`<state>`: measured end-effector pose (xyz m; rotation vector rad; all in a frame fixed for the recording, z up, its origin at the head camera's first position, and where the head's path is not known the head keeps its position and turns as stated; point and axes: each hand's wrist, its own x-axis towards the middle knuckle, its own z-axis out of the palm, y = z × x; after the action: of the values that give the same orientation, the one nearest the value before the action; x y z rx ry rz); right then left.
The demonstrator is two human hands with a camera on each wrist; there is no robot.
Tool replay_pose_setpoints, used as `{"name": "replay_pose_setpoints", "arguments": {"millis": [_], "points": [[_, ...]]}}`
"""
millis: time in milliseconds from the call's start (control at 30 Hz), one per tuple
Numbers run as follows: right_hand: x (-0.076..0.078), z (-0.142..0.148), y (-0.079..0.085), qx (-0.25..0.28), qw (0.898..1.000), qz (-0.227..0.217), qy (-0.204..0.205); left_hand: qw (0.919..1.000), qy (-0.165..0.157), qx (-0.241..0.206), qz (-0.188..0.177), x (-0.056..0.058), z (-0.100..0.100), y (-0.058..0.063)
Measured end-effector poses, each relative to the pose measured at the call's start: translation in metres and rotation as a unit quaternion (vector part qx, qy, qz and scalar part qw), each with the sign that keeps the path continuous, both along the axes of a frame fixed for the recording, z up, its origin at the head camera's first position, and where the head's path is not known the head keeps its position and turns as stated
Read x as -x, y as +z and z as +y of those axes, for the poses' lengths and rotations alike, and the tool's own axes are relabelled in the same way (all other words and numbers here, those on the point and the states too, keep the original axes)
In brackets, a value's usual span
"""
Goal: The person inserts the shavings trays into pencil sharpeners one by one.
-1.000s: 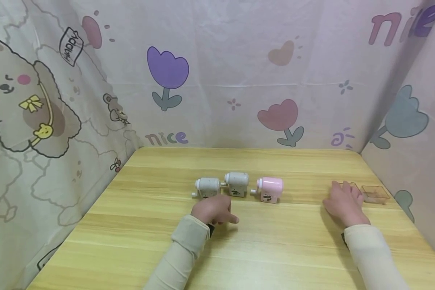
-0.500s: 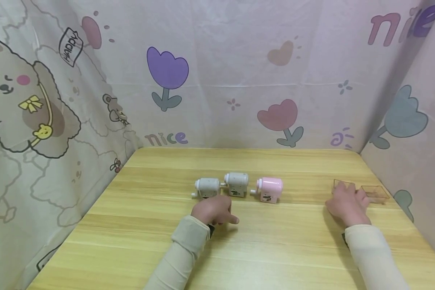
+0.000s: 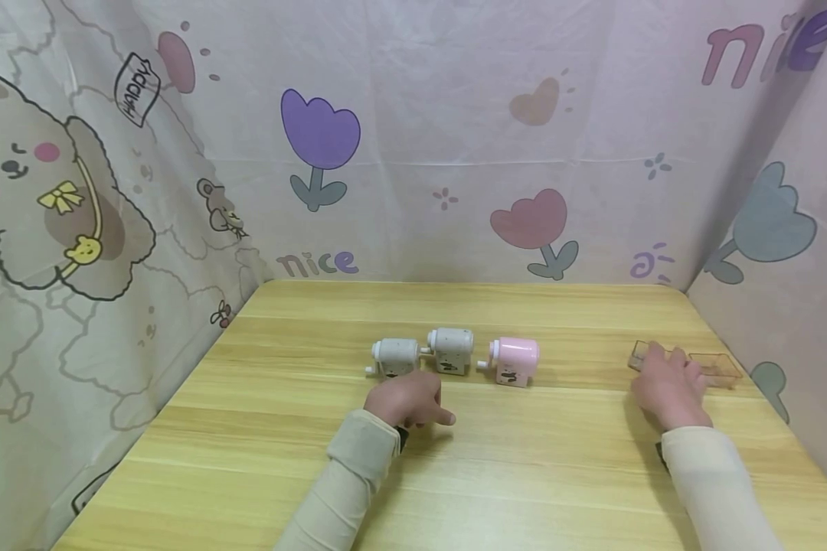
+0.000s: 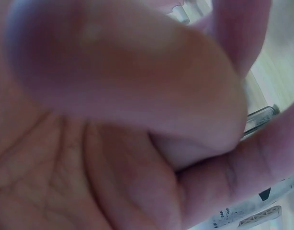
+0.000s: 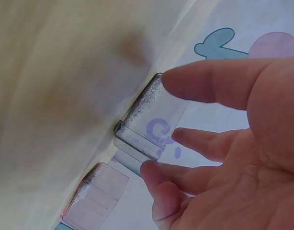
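Note:
Two grey speckled crank pencil sharpeners, a left one [image 3: 397, 353] and a middle one [image 3: 453, 346], stand beside a pink sharpener [image 3: 517, 353]. My left hand [image 3: 408, 398] lies just in front of the left grey one, fingers loosely bent, nothing held; in the left wrist view part of a speckled sharpener [image 4: 254, 203] shows behind the fingers. At the right, my right hand [image 3: 668, 389] reaches over a clear, grey-tinted plastic box [image 5: 152, 115], its nearly straight fingertips right at the box's side. A pink-tinted clear box [image 5: 96, 194] lies next to it.
The wooden table [image 3: 524, 474] meets a printed cloth backdrop [image 3: 413, 115] at its back and sides. The pink-tinted box lies close to the table's right edge.
My right hand has shifted a little to the right, uncovering more of the grey-tinted box's left end and overlapping the pink-tinted box's left side. The left hand and the sharpeners stay in place.

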<state>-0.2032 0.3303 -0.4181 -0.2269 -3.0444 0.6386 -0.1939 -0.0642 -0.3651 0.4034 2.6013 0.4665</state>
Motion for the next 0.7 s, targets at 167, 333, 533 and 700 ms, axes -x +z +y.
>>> {"name": "replay_pose_setpoints", "arguments": {"millis": [167, 333, 533, 700], "points": [[0.0001, 0.0014, -0.0002, -0.004, 1.000, 0.012, -0.009, 1.0000, 0.003, -0.002, 0.001, 0.0000, -0.0006, -0.0002], [0.0000, 0.0019, -0.0011, -0.009, 0.999, 0.024, -0.019, 1.0000, 0.001, -0.004, 0.003, 0.0001, -0.0008, -0.0009], [-0.0012, 0.0024, -0.0006, -0.013, 0.999, 0.032, -0.020, 1.0000, 0.001, -0.006, 0.003, 0.0002, -0.0005, -0.0003], [-0.0008, 0.0026, -0.0011, -0.012, 0.999, 0.038, -0.020, 1.0000, 0.002, -0.007, 0.005, -0.0004, -0.0006, 0.0006]]}}
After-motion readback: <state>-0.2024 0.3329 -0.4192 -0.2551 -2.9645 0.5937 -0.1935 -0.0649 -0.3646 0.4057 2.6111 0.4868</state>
